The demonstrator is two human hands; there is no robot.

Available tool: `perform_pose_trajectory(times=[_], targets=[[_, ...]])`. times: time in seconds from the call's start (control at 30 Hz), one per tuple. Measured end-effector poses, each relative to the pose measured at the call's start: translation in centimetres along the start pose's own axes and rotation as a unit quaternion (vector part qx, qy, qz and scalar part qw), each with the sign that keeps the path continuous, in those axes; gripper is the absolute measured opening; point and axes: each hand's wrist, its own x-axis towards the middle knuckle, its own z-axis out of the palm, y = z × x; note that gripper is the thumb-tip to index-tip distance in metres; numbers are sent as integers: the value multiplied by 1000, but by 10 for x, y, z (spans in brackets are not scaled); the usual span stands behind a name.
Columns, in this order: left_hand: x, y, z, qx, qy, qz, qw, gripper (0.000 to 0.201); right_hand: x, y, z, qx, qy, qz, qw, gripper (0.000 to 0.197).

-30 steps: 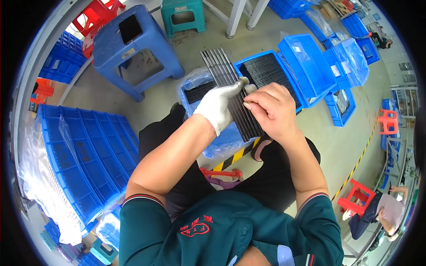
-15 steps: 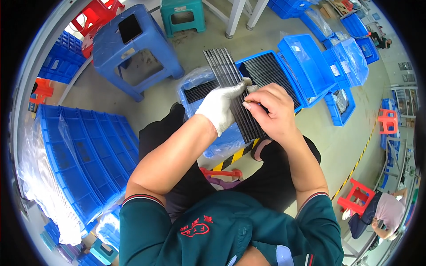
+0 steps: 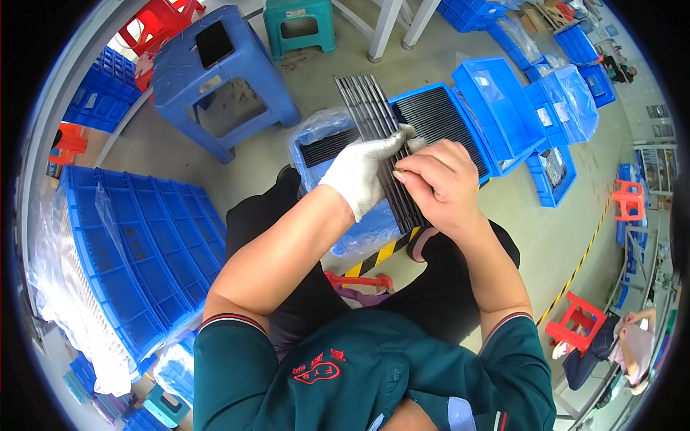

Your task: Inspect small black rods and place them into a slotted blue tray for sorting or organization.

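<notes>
Black strips (image 3: pixel 366 111) may slip if my clasping left hand (image 3: pixel 358 174) eases; I can't tell what my pinched right hand (image 3: pixel 447 179) holds.

**Hard-to-see stuff**

L hand (image 3: pixel 359 174) hides the mid of the black rods (image 3: pixel 367 108). R hand (image 3: pixel 447 181): what's in its pinch is too small to tell. Green stool (image 3: pixel 326 30) cut off up top. Far person (image 3: pixel 618 70) v. blurry.
</notes>
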Motion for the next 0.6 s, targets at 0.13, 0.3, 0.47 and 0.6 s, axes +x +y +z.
perform_pose_trajectory(times=[0.13,0.3,0.47,0.6], targets=[[-3,1,8,24,57,4,998,20,0,-5,-4,35,44,42,998,13],[-1,-1,0,7,23,2,1000,19,0,-4,-1,78,17,64,995,14],[0,-1,-2,5,25,5,1000,20,1,-4,-2,38,14,30,999,14],[-2,2,3,-12,16,-11,1000,17,0,1,-1,52,-15,36,998,15]])
